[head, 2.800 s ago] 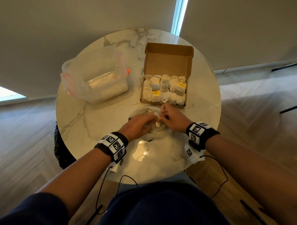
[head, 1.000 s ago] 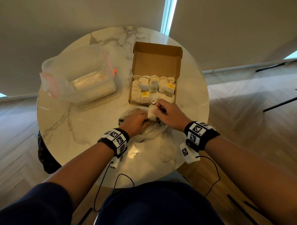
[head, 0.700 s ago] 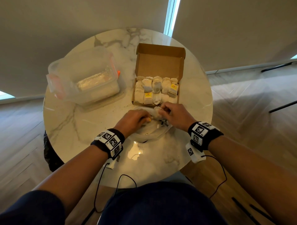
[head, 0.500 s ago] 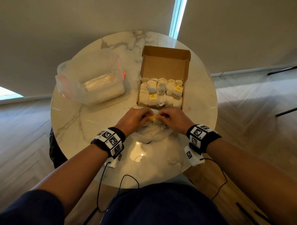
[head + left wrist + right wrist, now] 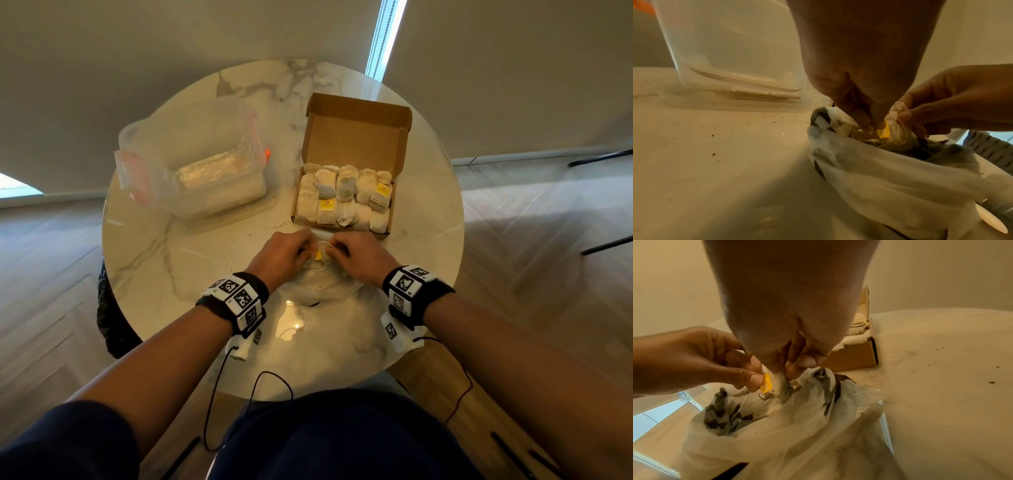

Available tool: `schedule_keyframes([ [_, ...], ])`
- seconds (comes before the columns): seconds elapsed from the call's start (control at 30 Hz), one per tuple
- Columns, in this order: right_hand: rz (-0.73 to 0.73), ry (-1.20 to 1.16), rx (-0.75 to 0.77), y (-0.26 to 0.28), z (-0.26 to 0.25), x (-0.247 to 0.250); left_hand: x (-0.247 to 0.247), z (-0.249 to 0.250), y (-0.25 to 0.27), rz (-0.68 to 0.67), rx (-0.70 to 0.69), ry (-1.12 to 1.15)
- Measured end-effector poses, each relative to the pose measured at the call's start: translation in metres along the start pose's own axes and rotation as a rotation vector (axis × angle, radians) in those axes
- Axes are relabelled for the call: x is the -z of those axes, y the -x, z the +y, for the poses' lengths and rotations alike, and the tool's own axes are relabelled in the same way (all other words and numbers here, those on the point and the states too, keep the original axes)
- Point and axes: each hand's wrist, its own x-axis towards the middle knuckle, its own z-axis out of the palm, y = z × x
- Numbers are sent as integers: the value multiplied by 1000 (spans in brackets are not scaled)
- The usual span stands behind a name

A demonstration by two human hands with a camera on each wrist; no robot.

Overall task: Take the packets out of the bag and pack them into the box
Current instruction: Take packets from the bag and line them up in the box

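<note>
Both hands meet over the mouth of the bag (image 5: 323,287), just in front of the box (image 5: 356,150). Left hand (image 5: 282,255) pinches the yellow tag (image 5: 885,132) between thumb and fingertip, other fingers curled. Right hand (image 5: 359,257) pinches a packet (image 5: 782,390) with thumb and curled fingers; the packet hangs from the grip, its lower end at the bag opening. Tag sits just beside the packet, touching it in the right wrist view; a thin string (image 5: 902,129) loops over the packet in the left wrist view. The bag is thin translucent white plastic with dark print, crumpled on the table (image 5: 154,257); can't tell whether more packets are inside. The box is brown cardboard, lid flap standing open at the far side, tray filled with two rows of packets (image 5: 346,197) packed side by side, two yellow tags showing among them. Box front wall is just beyond the knuckles, not touching as far as I can tell. A clear plastic tub (image 5: 195,168) with orange latches stands left of the box, well apart from the hands, with something pale in the bottom. Dark crumbs (image 5: 713,153) are scattered on the marble top near the bag and box. Both wrists wear bands (image 5: 236,301) with black-and-white markers, cables trailing off the near table edge.
</note>
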Motion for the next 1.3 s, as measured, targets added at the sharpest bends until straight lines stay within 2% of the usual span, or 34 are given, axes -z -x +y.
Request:
schedule_keyframes([
  [0.1,26,-4,7,-3,3,0,3,-1,-1,-21,32,47],
  [0.23,-81,-30,40,-4,2,1,5,-3,-1,1,40,89],
  [0.37,-77,4,36,-10,-3,-1,3,-2,-4,16,32,82],
  [0.5,-54,-4,-18,-11,0,0,0,-15,-5,-113,98,-145],
  [0.6,-91,24,-52,-10,2,0,-3,-26,-2,-189,29,-460],
  [0.67,-106,43,-48,-8,3,-1,-3,-28,-3,-201,7,-515],
  [0.93,-111,77,-21,-5,4,-1,-4,-37,-2,-154,-49,-495],
  [1.1,-113,95,-24,-4,4,-1,-5,-36,-6,-147,35,-423],
  [1.3,-128,83,-43,-4,4,-3,-6,-31,-15,-243,139,-495],
])
